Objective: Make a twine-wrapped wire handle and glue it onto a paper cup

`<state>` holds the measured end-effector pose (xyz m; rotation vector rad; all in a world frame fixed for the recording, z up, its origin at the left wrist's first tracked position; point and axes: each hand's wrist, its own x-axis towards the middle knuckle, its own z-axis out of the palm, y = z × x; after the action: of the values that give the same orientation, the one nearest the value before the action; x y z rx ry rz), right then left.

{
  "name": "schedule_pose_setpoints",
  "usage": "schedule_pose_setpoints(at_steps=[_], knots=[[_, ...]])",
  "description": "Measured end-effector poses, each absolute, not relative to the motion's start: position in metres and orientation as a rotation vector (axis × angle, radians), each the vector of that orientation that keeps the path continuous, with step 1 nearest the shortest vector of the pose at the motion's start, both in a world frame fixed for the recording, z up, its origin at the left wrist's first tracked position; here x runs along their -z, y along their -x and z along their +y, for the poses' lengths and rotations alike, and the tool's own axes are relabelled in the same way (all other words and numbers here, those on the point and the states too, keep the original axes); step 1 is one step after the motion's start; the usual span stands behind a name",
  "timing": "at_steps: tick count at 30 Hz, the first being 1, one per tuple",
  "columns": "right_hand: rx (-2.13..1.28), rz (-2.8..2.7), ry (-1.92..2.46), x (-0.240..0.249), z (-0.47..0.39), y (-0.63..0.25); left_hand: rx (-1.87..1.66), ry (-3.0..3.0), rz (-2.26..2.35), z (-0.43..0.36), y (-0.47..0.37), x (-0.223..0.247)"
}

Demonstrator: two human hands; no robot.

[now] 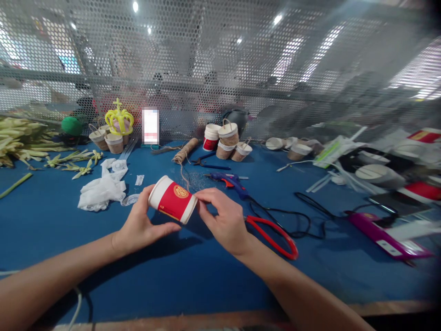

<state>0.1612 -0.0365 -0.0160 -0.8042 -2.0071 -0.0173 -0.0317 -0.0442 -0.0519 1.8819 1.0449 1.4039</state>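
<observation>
A red and white paper cup (172, 201) is tilted on its side above the blue table. My left hand (141, 225) holds it, fingers behind the rim and thumb below. At the cup's base, my right hand (223, 218) has thumb and index finger pinched together on the end of a twine strand (185, 177); whether they also grip the cup's edge is hard to tell. The strand runs back towards a twine roll (186, 151). Right of the cup lie a blue glue gun (229, 181) and red-handled scissors (274, 235), partly behind my right hand.
White lace (103, 188) lies at left, near pale husks (24, 138). Twine-wrapped cups (227, 142) and pliers (210, 163) sit at the back. A purple power strip (386, 234) and black cable (299, 225) are at right, before a perforated metal screen (193, 55).
</observation>
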Motion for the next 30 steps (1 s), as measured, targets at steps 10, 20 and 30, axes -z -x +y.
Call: schedule_pose_setpoints(at_steps=[10,20,30], knots=[[0.108,-2.211,0.542,0.012,-0.043,-0.166,-1.036,-2.188,0.834,-0.032,0.055,-0.005],[0.208,-2.260,0.459,0.015,-0.042,-0.164,-0.397,-2.035,0.799,-0.043,0.050,-0.009],[-0.272,-2.097,0.877,0.012,-0.042,-0.158,-0.502,-2.279,0.994,-0.038,0.045,0.000]])
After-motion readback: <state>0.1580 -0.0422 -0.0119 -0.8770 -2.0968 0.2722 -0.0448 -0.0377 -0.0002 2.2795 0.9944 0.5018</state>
